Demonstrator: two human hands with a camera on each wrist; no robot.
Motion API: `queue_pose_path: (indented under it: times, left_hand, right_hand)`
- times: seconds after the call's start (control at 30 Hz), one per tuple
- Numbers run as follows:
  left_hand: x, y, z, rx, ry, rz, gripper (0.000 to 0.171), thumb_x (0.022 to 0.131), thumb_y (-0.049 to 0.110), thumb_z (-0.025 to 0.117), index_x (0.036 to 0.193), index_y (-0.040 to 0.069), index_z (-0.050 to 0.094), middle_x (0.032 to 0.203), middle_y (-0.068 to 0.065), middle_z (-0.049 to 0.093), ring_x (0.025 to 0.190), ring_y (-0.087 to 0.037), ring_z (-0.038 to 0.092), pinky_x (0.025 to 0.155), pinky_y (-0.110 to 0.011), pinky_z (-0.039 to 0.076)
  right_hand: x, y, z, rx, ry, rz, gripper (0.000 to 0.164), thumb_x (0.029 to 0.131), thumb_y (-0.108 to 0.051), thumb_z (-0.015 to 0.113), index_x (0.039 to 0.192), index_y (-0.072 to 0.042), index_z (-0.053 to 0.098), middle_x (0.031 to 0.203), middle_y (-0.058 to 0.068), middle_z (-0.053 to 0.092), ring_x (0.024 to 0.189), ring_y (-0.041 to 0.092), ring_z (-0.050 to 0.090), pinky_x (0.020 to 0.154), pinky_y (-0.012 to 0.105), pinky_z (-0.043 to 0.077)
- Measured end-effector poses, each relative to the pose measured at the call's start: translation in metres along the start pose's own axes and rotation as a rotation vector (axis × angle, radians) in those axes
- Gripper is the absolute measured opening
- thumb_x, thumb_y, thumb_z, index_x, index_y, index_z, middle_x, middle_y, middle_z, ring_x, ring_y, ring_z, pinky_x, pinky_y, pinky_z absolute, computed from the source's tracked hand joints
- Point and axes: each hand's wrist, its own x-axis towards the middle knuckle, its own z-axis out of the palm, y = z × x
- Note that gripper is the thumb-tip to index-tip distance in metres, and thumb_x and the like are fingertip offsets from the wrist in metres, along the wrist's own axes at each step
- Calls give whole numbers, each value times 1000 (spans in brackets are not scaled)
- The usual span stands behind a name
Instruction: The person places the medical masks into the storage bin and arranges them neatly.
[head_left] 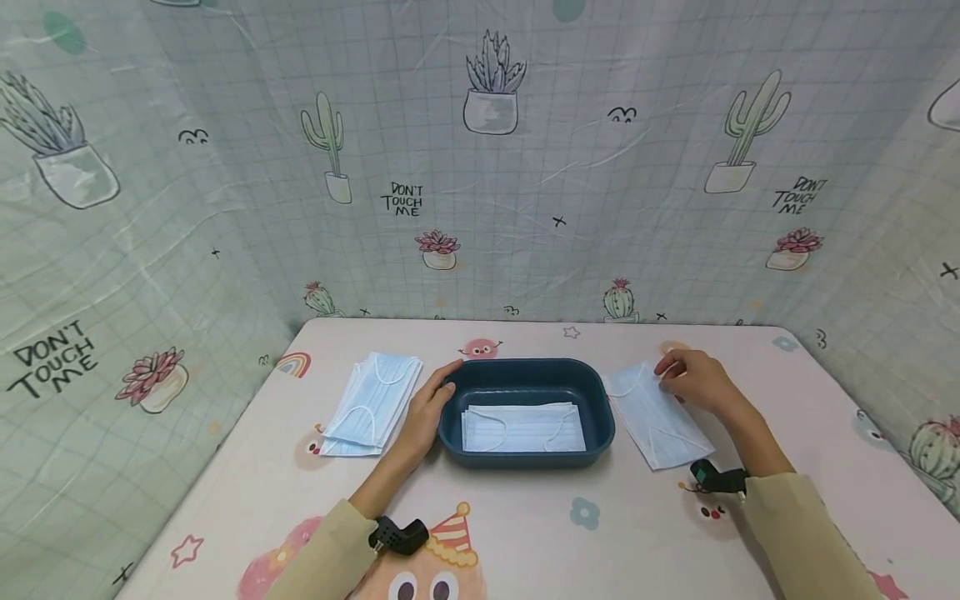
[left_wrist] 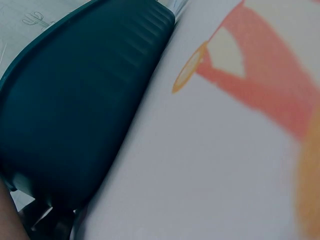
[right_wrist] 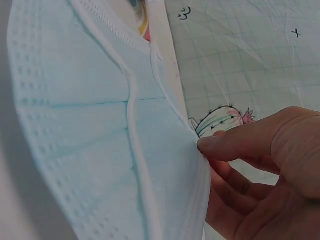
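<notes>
Blue and pleated, some inside and some out

Dark teal-blue and smooth-walled, a tray sits mid-bench with a small stack of masks on its floor. Judging by this layout, the gathering of masks looks partly done: some are inside, while a left pile and a right-hand mask lie outside, apparently the portion left to deal with. Nothing shows how many each group should hold.

Inside the tray, the stack lies flat against the near side, long edges running left to right, with two white ear loops resting on the uppermost mask. Several edges show, too closely layered to count; bare floor shows behind them. Outside, the left pile is slightly fanned and slanted, well apart from the tray.

The right grip pinches the right-hand mask by its edge between thumb and fingers, just beside the tray's right end; the wrist view shows that edge raised and bowed. Whether a second layer lies beneath is unclear. The left grip holds the tray's left end, thumb at the rim.
</notes>
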Motion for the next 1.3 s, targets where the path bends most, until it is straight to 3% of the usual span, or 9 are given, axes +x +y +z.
queue_pose_path:
  times: [0.07,0.23,0.5,0.63,0.97,1.1,1.3]
  left_hand:
    - [2,-7,0,11,8,3,44,109,16,41,152,15,51,161,-7,47,157,-27,32,130,-51,18]
    - [2,-6,1,10,14,5,44,109,15,41,151,15,52,160,-7,48,156,-27,34,130,-51,19]
    - [-8,19,0,-26,-11,4,44,109,13,41,152,10,51,161,-11,47,157,-30,31,130,-51,17]
    - [-10,22,-1,-28,-18,-3,44,109,14,41,152,11,50,161,-10,46,157,-29,31,131,-51,17]
    - [-9,19,-2,-32,-20,-10,44,109,14,41,152,12,50,162,-9,46,158,-29,30,131,-51,17]
    - [-9,19,-2,-39,-21,-11,44,109,13,42,152,12,51,161,-9,46,157,-30,30,131,-52,17]
    - [0,0,-1,-26,-4,-7,44,109,13,42,151,12,52,160,-8,48,157,-28,32,130,-50,18]
  right_hand:
    - [0,1,0,-5,10,-6,20,93,-5,67,110,5,66,103,24,65,80,26,60,67,29,58]
    - [2,2,2,-23,15,-24,21,93,-6,68,112,4,68,113,28,66,91,32,65,79,40,63]
    - [5,2,4,-52,-21,-73,19,90,0,69,108,4,74,111,23,67,94,31,62,88,49,59]
    - [4,2,5,-41,-41,-77,20,91,1,67,110,4,74,113,25,67,96,33,63,92,52,58]
    - [3,1,7,-43,-86,-176,27,89,2,70,116,5,72,114,25,70,102,36,65,90,51,60]
    - [3,1,10,-51,-94,-171,27,90,0,68,117,2,73,112,22,69,99,32,63,88,46,59]
    - [3,1,15,-70,-122,-160,26,92,-2,67,118,-1,72,111,20,70,95,26,61,82,33,56]
